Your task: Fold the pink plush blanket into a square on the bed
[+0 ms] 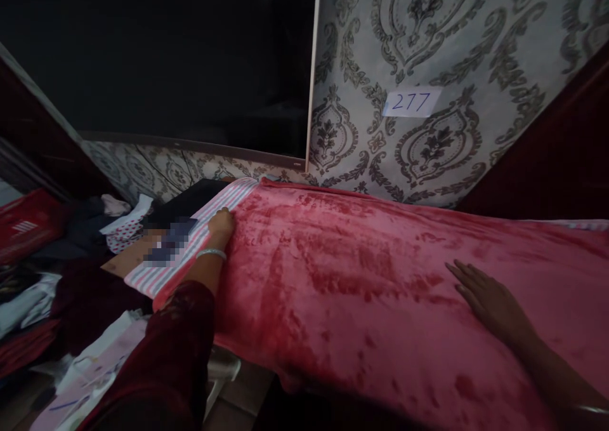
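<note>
"How are we holding on?"

"Our left hand (pixel 221 226) curls at the red cloth's (pixel 342 259) edge, below the television (pixel 190 69); we cannot tell whether it pinches. Our right hand (pixel 485 294) lies open and flat, probably steadying the fabric."

"And the cloth itself?"

"It spreads past the television's right edge, meeting striped fabric (pixel 233 196). We see plush pile, pinkish with darker patches."
</note>
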Tool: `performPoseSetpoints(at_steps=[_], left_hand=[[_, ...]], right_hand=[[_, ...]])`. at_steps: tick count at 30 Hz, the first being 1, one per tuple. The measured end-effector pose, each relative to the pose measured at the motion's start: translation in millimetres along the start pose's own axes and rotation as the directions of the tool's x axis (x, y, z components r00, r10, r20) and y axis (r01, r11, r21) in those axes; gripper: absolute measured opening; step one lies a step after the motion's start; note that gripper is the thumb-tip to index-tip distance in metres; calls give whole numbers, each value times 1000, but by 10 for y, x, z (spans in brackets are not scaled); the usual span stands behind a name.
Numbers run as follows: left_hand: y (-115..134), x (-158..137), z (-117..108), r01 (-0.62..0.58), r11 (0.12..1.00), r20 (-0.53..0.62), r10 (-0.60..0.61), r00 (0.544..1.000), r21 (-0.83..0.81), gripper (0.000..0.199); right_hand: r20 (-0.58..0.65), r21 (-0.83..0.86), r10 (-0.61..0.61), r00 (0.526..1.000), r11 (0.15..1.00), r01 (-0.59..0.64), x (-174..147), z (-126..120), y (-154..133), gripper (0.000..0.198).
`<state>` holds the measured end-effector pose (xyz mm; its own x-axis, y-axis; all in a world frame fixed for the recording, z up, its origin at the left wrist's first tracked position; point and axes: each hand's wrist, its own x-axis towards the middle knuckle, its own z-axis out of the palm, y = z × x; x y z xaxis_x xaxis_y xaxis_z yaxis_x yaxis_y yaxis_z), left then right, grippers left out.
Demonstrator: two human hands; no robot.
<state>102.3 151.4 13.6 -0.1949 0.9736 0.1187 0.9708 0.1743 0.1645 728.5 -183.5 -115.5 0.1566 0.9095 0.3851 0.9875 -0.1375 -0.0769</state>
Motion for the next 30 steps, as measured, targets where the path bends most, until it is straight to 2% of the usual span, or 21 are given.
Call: performPoseSetpoints(at_steps=[4,6,8,10,12,15,18,20,22,24,25,27,30], left_hand=[[32,-29,-112,-6,999,7,6,1000,35,39],[128,-100,-162,-58,997,-19,59,998,42,39],[323,-229,-171,-184,982,-47,186,982,31,40],[631,-425,-126,-372,928,-32,372,928,1,40],[1029,-681,-34,-571,819,32,573,819,-54,40],[1680,-1128,139,-782,605,109,796,595,-150,46],[2247,-1577,289,-881,411,156,911,383,-234,57],[2531,-1850,366,-909,307,182,947,264,-280,61],[2724,-2081,435,-924,222,180,969,172,-311,64],[2828,-2242,501,-934,155,163,981,107,-323,64],[2850,-2284,532,-937,137,157,984,90,-322,64],[2841,-2265,578,-938,157,166,980,110,-308,64],[2704,-1952,569,-925,280,222,949,225,-258,63]], right_hand=[[33,-48,2,999,999,0,29,-119,-96,62],[59,-79,6,998,997,-2,53,-182,-159,62],[73,-99,17,997,995,-9,73,-226,-216,62],[82,-105,34,996,994,-26,82,-257,-258,61],[97,-98,55,994,994,-45,86,-293,-285,61],[155,-65,90,984,995,-81,141,-394,-338,60],[216,-30,185,959,983,-182,326,-517,-490,60],[199,-2,228,953,973,-232,499,-547,-677,61],[158,15,214,964,976,-219,645,-506,-915,60],[157,-16,193,968,981,-193,712,-409,-1153,57],[167,-45,194,967,981,-189,712,-355,-1253,56],[181,-98,211,961,976,-195,669,-263,-1389,55],[170,-129,219,961,972,-198,594,-207,-1435,54]])
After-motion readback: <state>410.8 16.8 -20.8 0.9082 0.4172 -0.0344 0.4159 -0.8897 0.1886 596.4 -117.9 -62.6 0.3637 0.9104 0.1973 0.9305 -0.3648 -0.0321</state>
